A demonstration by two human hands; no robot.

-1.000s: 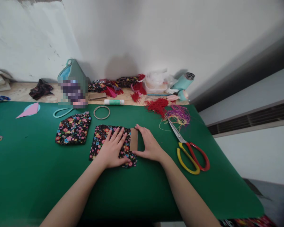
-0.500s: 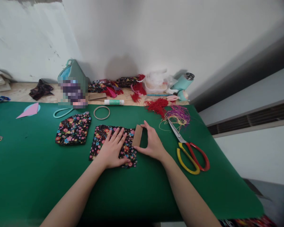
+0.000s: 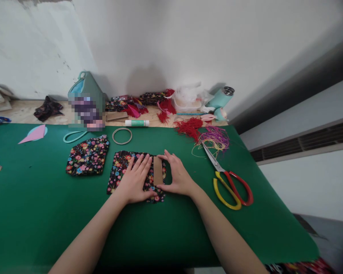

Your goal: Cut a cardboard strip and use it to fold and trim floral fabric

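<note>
Head view: both hands over floral fabric [image 3: 122, 163].
Left hand [image 3: 136, 182] spread flat on it; right hand [image 3: 175, 174] pinching the cardboard strip's [image 3: 157, 171] ends.

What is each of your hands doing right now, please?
Left hand: open, fingers spread flat on the floral fabric.
Right hand: holding the cardboard strip between its fingers.

Left of the scissors [image 3: 227, 175], the black floral fabric [image 3: 120, 167] lies spread flat, roughly rectangular, with uneven edges and its middle partly hidden. The plain brown cardboard strip [image 3: 157, 171], narrow and straight, lies over the fabric near the edge nearest the scissors, its long sides running front to back.
</note>
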